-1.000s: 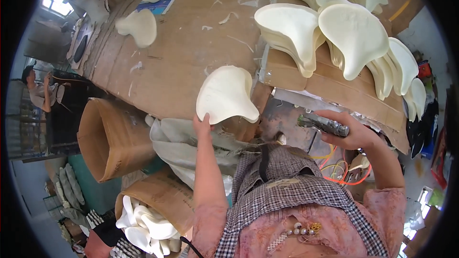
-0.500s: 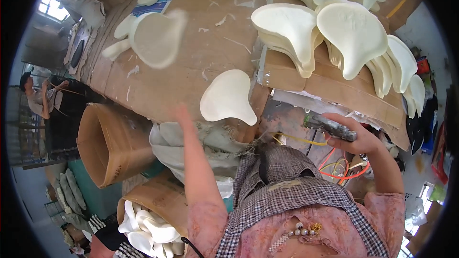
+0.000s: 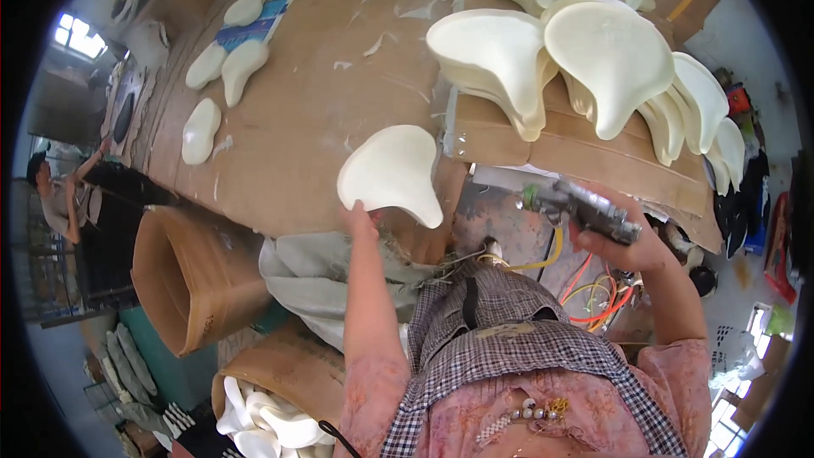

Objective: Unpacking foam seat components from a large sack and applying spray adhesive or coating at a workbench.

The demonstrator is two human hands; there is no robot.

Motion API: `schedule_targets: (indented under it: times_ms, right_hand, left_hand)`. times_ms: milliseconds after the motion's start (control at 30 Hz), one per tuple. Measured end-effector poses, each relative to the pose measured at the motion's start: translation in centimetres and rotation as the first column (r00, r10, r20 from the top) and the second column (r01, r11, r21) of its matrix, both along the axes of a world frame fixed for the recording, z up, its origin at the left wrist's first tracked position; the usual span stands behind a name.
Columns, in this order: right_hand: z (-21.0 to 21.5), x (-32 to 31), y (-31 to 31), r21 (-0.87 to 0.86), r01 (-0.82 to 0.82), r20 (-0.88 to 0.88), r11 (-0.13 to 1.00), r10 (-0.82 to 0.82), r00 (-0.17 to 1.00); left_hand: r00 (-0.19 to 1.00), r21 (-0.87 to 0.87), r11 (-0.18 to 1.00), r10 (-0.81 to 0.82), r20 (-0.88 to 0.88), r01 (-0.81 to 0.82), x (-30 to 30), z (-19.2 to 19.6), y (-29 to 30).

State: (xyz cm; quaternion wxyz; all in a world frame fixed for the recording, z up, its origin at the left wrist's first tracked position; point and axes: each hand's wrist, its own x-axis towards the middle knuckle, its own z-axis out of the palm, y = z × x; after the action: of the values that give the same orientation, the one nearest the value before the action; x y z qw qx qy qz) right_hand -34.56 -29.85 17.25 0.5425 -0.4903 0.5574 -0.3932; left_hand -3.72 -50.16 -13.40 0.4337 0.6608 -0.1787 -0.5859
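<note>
My left hand (image 3: 360, 220) grips the near edge of a cream saddle-shaped foam piece (image 3: 394, 171), which rests tilted at the front edge of the cardboard-covered table (image 3: 322, 102). My right hand (image 3: 623, 246) is shut on a grey hand-held power tool (image 3: 577, 208), held over the table's front edge to the right of the piece. The tool's tip points left toward the piece and does not touch it.
Stacks of the same cream pieces (image 3: 543, 59) stand at the back right. Three loose pieces (image 3: 203, 131) lie at the far left. A cardboard bin (image 3: 191, 276) and a bin of white pieces (image 3: 271, 424) stand below left. Coloured cables (image 3: 593, 293) hang under the tool. Another person (image 3: 51, 195) works at far left.
Half a second ago a cream piece was in the air over the table's far left; more pieces now lie there. My left hand again grips a piece at the table edge.
</note>
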Motion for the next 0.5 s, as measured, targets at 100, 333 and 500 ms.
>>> schedule_targets:
  times_ms: [100,333,500]
  right_hand:
    - [1.6,-1.2,1.8,0.004,-0.069,-0.137,0.998,0.069,0.988]
    - [6.6,-6.1,9.1,-0.238,0.231,0.029,0.943,-0.231,0.973]
    - [9.4,-6.7,9.2,-0.026,0.256,-0.113,0.966,-0.258,0.960]
  left_hand:
    - [0.981,-0.161,0.971,0.163,-0.103,-0.178,2.4,3.0,-3.5]
    - [0.947,-0.460,0.887,-0.119,-0.297,-0.033,-4.5,14.3,-11.7]
    - [0.927,-0.212,0.905,-0.374,0.018,0.369,-19.0,14.3,-16.6]
